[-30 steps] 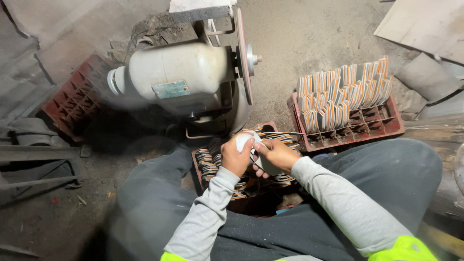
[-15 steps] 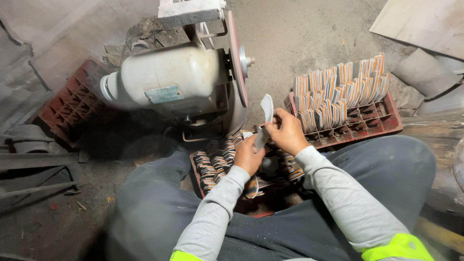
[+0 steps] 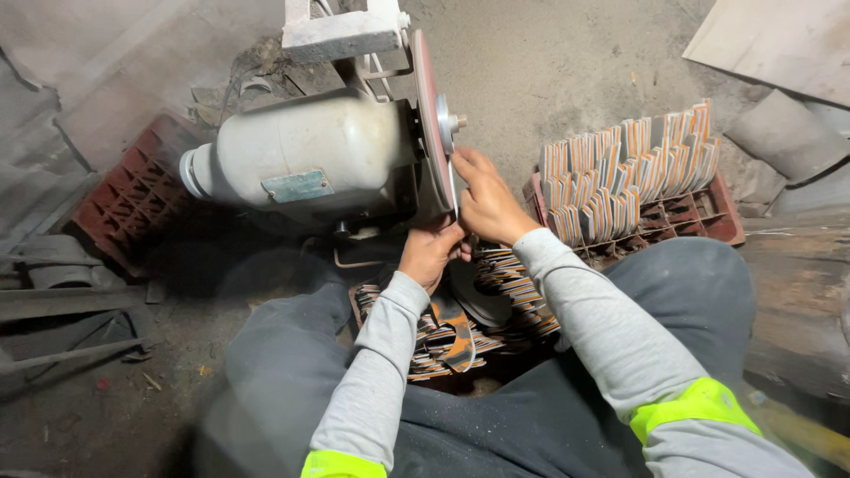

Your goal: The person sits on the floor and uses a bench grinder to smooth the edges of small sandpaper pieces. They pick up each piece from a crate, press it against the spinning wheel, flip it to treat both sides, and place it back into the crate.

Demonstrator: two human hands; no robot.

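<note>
Two hands (image 3: 460, 226) pressing thin grey metal blade (image 3: 452, 188), edge-on, against grinding disc (image 3: 427, 115)

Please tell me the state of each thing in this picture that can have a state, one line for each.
Flat metal blade piece: held by both hands, edge against the disc.
Reddish grinding disc on the pale grey motor: upright; spinning or not, cannot tell.
Left hand: grip closed on the piece from below.
Right hand: grip closed on the piece.
Red plastic crate: partly filled with upright pieces.
</note>
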